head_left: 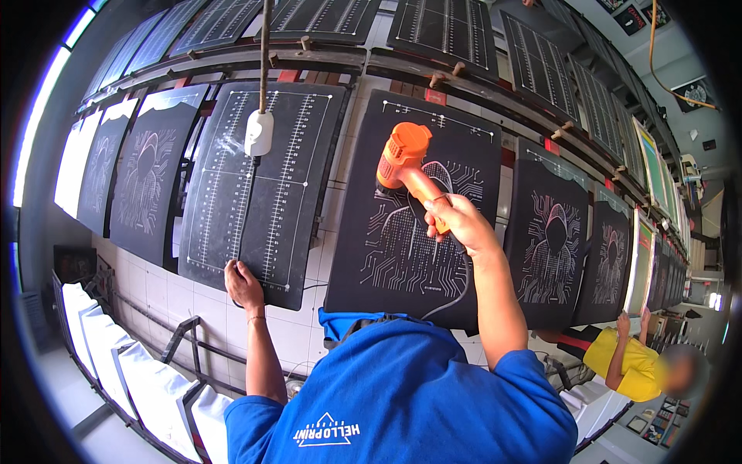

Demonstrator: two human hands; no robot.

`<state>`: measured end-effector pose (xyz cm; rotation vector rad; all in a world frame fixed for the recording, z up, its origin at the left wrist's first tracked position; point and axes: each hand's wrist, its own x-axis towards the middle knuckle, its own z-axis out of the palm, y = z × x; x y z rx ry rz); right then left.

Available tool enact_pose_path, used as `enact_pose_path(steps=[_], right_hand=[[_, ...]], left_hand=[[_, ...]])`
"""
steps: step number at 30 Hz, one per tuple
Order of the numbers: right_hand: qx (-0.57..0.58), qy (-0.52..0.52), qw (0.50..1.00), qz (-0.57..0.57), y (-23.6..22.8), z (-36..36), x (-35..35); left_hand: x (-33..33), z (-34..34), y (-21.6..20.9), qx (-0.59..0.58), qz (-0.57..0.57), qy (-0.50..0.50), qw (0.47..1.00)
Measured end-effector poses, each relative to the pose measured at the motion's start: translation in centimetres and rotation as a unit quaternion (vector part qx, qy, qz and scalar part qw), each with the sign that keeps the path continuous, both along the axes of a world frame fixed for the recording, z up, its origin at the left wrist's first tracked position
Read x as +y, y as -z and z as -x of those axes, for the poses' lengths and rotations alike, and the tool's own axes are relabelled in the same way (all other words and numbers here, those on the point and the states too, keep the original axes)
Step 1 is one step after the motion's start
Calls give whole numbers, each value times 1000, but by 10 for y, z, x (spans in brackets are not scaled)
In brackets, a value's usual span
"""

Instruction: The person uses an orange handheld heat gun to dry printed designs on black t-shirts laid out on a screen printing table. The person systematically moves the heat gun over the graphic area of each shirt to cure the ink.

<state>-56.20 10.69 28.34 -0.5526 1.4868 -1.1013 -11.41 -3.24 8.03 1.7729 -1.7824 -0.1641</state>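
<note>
My right hand (462, 224) is wrapped round the handle of an orange hair dryer (410, 166), raised over a black T-shirt (413, 267) printed with a hooded figure and circuit lines. The dryer's dark nozzle faces down to the left. Its cord hangs past my wrist across the shirt. My left hand (244, 286) is at the near edge of a bare black printing board (205, 224) marked with white scales. Its fingers are closed where a dark cord (246, 209) reaches them. That cord runs down from a white socket (260, 133) hanging on a cable above the board.
More printed black shirts (550, 240) lie on boards to both sides, and another row of boards (444, 35) stands beyond a rail (332, 58). At the right a co-worker in yellow (622, 359) holds a framed screen (640, 263). White covered shapes (143, 375) line the lower left.
</note>
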Motion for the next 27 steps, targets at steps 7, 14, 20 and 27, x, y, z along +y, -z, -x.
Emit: enact_pose_path(steps=[7,14,20,27], right_hand=[[-2,-54,999,-7,0,-15,-5],[14,-51,998,-20,-10,-11,14],[27,-12,999,-42,-16,-12,41],[-18,-14,1000,-14,-10,-31,38]], left_hand=[[1,3,-7,1,-14,-2,1000],[1,-1,-2,-11,4,5,1000],[2,1,-4,-6,-8,3,1000],[1,1,-2,-9,-3,-2,1000]])
